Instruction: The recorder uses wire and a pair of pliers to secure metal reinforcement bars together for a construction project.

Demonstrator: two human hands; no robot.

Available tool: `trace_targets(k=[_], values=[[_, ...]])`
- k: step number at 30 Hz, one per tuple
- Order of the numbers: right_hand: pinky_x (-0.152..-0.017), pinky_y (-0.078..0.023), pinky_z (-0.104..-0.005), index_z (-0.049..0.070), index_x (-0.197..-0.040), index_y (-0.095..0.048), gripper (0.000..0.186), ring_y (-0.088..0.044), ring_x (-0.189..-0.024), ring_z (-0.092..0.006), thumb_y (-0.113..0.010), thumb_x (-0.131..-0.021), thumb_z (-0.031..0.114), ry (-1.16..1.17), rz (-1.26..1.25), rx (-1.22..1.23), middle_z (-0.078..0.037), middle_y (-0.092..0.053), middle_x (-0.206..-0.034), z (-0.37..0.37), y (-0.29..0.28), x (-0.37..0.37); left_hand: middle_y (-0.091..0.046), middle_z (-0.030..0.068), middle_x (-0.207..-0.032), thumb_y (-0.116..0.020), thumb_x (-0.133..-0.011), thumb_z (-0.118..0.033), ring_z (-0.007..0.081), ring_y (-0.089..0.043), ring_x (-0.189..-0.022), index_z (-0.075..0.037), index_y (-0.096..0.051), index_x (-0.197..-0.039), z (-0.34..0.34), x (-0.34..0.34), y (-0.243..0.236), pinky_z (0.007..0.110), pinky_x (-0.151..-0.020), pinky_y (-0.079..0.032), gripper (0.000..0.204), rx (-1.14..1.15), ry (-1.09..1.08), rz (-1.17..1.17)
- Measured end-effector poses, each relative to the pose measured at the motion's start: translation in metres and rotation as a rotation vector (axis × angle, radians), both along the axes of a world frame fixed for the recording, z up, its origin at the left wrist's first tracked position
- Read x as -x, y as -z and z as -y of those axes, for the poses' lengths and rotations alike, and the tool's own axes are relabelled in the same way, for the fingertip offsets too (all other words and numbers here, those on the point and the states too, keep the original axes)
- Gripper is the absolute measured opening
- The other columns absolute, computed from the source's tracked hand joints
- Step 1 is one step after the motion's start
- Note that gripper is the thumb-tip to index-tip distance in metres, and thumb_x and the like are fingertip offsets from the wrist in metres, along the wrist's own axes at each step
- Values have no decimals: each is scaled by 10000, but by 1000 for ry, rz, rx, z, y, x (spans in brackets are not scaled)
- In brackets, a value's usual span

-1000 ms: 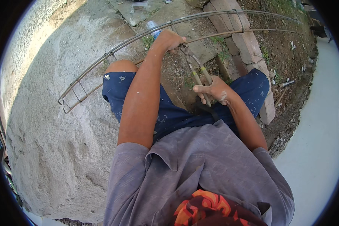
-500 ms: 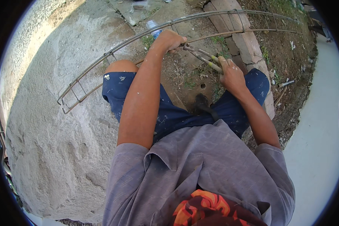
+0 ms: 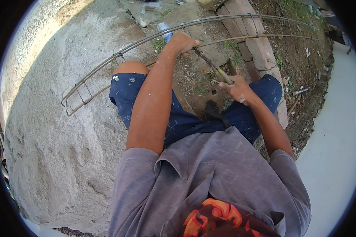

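Note:
A long steel rebar cage, with thin bars joined by wire stirrups, lies across my thighs and curves from left to far right. My left hand is closed round its near bar, just left of the plier jaws. My right hand grips the worn yellowish handles of a pair of long-handled pliers. The pliers slant up and leftward, and their jaws meet the near bar beside my left fingers. Whatever the jaws bite on is too small to make out.
On the left spreads a large heap of grey sand. Beyond the cage lies a clear plastic bottle. Bricks line the right, next to soil holding a short metal tube. A pale wall stands farther right.
My right hand has swung toward me, turning the pliers to a steeper slant. Their handles, spread apart before, now appear together. My left hand keeps its place on the cage.

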State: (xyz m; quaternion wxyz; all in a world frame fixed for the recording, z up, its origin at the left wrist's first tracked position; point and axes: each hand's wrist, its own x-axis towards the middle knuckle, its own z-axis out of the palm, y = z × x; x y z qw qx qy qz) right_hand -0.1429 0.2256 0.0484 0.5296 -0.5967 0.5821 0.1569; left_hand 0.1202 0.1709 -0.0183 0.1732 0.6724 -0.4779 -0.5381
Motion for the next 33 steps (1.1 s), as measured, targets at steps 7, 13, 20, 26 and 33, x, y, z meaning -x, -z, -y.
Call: trace_targets(k=[7, 13, 20, 26, 33], values=[[-534, -485, -319, -11, -1186, -473, 450, -557, -603, -160, -665, -889, 267, 536, 561, -569, -64, -546, -756, -29, -7, -16, -600, 45, -564, -565, -922, -439, 134, -570, -467, -16, -638, -623, 3, -2, -4, 319, -542, -446, 523, -22, 77, -34], [-630, -503, -361, -16, -1273, -462, 653, -611, -728, -200, -768, -757, 242, -68, 189, 523, -102, -585, -828, -36, -36, -26, -583, 53, -546, -565, -917, -453, 139, -570, -465, -18, -629, -605, 1, -5, -7, 319, -526, -440, 539, -9, 31, -10], [-585, -448, -332, -32, -1274, -477, 507, -571, -631, -190, -540, -935, 339, 48, 182, 187, -112, -595, -831, -42, -29, -15, -599, 53, -570, -565, -915, -460, 140, -569, -463, -4, -648, -643, -1, -4, -7, 324, -517, -448, 538, 4, 25, 1], [-478, -437, -296, -58, -1193, -476, 535, -530, -502, -189, -562, -933, 401, 933, 792, -565, -118, -572, -717, -61, -8, -18, -617, 98, -629, -584, -898, -460, 188, -582, -543, 5, -652, -675, -7, 1, -4, 356, -589, -459, 520, 137, 73, 101], [-526, -502, -289, 15, -1381, -340, 751, -621, -680, -183, -729, -754, 159, 138, 332, 210, -112, -589, -942, -42, -33, -29, -656, 241, -842, -599, -871, -382, 385, -632, -784, 13, -699, -835, -37, -2, -30, 430, -766, -485, 409, 326, -205, 183]])
